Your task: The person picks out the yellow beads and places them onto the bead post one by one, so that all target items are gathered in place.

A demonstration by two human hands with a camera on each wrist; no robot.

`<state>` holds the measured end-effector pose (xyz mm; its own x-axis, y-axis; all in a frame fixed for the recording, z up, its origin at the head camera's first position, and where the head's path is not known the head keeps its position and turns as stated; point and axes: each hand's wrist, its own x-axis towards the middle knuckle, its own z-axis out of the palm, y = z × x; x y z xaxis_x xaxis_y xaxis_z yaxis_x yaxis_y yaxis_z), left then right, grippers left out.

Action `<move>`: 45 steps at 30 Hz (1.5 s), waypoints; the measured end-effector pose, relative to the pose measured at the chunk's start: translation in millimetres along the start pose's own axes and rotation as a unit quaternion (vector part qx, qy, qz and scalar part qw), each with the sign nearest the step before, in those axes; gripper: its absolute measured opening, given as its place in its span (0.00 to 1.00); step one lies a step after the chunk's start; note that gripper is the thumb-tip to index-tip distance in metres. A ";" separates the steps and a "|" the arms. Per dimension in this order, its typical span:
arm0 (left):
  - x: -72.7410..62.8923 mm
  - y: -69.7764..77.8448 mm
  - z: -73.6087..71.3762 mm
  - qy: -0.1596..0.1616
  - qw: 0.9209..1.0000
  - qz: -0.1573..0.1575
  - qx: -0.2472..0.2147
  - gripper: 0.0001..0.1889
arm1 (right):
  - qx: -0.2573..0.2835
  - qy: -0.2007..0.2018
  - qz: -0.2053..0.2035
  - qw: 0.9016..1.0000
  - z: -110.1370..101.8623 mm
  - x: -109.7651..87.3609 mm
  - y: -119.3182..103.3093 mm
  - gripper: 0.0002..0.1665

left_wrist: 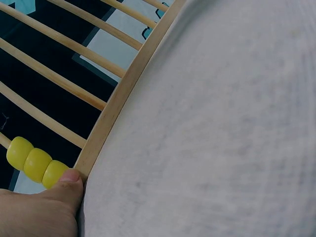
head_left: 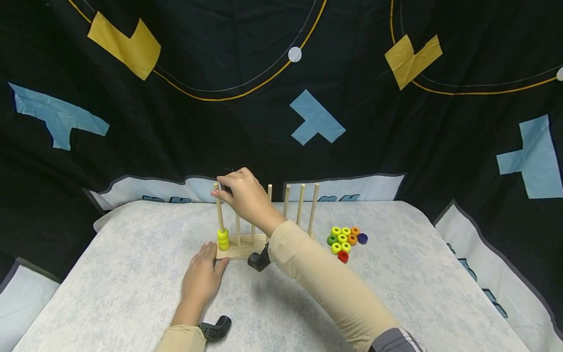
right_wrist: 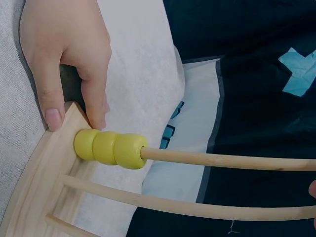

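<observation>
Steady the wooden rack (head_left: 241,252) at 12 o'clock on the worktop (head_left: 132,283) with the gripping left hand (head_left: 202,275), aligning the right hand (head_left: 247,196), grip unclear, with the peg (head_left: 220,210) bearing 3 yellow rings (head_left: 223,240).

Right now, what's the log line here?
left hand: holds wooden base; right hand: at top of leftmost peg; three yellow beads: stacked on that peg; loose beads: right of base
</observation>
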<state>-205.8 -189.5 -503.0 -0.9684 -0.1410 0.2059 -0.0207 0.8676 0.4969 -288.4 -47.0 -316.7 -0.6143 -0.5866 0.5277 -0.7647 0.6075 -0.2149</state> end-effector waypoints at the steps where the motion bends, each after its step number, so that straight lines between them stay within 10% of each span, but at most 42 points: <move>1: -0.1 0.1 0.2 0.000 1.000 -0.001 -0.001 0.35 | 0.001 0.005 -0.002 1.000 -0.6 -0.7 0.0 0.25; 24: -0.9 3.3 -0.2 -0.007 1.000 -0.006 0.000 0.34 | 0.113 0.062 -0.034 0.991 -16.2 -47.7 1.7 0.26; 45: 1.1 0.7 -0.6 -0.017 1.000 -0.009 0.012 0.35 | 0.159 -0.048 0.006 0.986 -14.7 -111.7 24.0 0.28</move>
<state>-206.7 -189.3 -501.9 -0.9757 -0.1404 0.1679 -0.0435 0.8763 0.4797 -235.3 41.0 -368.7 -0.6282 -0.6371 0.4465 -0.7699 0.4261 -0.4752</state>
